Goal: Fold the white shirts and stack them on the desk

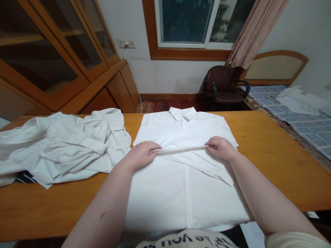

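A white collared shirt (157, 193) lies spread on the wooden table in front of me, its collar at the far side and its button strip running down the middle. Across its chest, a narrow fold of the white cloth is stretched taut between my hands. My left hand (144, 153) pinches the left end of this fold, fingers closed. At the other end my right hand (221, 147) grips the cloth between thumb and fingers. Below the fold, a loose pointed flap of cloth lies slanting toward the right. I cannot make out whether the fold is part of a sleeve.
A crumpled heap of white cloth (74, 148) covers the left of the wooden table (274, 155). Behind stand a glass-doored cabinet (85, 81), a brown armchair (219, 82) and a window. To the right is a bed (300, 117) with white items on it.
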### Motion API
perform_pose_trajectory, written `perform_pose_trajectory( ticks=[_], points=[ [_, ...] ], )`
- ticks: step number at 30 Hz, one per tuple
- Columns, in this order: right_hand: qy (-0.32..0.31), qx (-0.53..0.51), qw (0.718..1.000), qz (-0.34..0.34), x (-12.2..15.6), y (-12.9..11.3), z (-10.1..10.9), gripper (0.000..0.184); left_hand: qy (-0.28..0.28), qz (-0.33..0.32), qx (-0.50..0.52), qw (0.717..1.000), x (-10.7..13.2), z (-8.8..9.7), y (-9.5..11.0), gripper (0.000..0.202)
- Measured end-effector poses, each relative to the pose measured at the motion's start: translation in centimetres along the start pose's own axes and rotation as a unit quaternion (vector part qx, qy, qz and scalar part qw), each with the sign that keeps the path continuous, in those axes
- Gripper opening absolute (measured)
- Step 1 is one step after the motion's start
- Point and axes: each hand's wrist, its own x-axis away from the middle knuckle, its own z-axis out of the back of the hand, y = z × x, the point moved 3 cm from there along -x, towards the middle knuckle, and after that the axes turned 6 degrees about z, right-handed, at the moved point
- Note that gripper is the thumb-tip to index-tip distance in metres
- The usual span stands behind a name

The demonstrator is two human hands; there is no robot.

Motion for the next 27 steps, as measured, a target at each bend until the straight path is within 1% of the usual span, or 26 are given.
perform_pose_trajectory(
  ticks=[2,3,5,7,9,12,15,17,19,20,22,24,25,27],
  points=[
    [0.019,0.005,1.0,-0.006,0.0,0.2,0.2,0.016,-0.002,-0.007,-0.008,1.0,0.1,0.1,0.1,0.03],
    [0.019,0.011,1.0,-0.002,0.0,0.2,0.2,0.016,-0.002,-0.01,-0.014,1.0,0.1,0.2,0.1,0.03],
    [-0.005,0.022,1.0,0.003,-0.3,0.3,0.2,0.018,-0.003,-0.01,-0.025,1.0,0.1,0.3,0.1,0.029],
    [-0.042,0.027,0.999,-0.021,-0.4,0.7,0.3,0.024,-0.007,-0.004,-0.033,0.999,0.0,0.2,-0.1,0.029],
    [-0.064,0.043,0.995,-0.071,0.0,1.6,0.8,0.029,-0.015,0.012,-0.038,0.999,0.0,0.1,-0.3,0.027],
    [-0.069,0.114,0.979,-0.156,1.5,3.9,2.3,0.031,-0.033,0.043,-0.043,0.998,-0.1,-0.3,-0.8,0.025],
    [-0.061,0.17,0.947,-0.267,3.8,7.0,4.0,0.026,-0.054,0.065,-0.044,0.995,-0.2,-0.7,-1.4,0.024],
    [-0.058,0.168,0.918,-0.355,5.3,8.7,4.7,0.022,-0.064,0.068,-0.038,0.995,-0.3,-1.0,-1.6,0.023],
    [-0.062,0.14,0.897,-0.415,6.3,9.7,5.0,0.023,-0.073,0.068,-0.032,0.995,-0.4,-1.1,-1.8,0.022],
    [-0.065,0.118,0.894,-0.428,6.6,9.9,4.9,0.024,-0.077,0.068,-0.031,0.994,-0.4,-1.1,-1.9,0.022],
    [-0.064,0.064,0.9,-0.426,7.0,10.0,4.8,0.023,-0.08,0.069,-0.03,0.994,-0.4,-1.1,-2.0,0.022],
    [-0.048,-0.018,0.911,-0.409,7.3,10.0,4.6,0.025,-0.084,0.07,-0.027,0.994,-0.4,-1.1,-2.0,0.022],
    [-0.036,-0.068,0.911,-0.405,7.4,10.0,4.6,0.027,-0.086,0.071,-0.025,0.993,-0.4,-1.0,-2.0,0.022],
    [-0.009,-0.17,0.898,-0.407,7.8,10.0,4.5,0.032,-0.091,0.072,-0.019,0.993,-0.3,-0.9,-1.9,0.021]
  ],
)
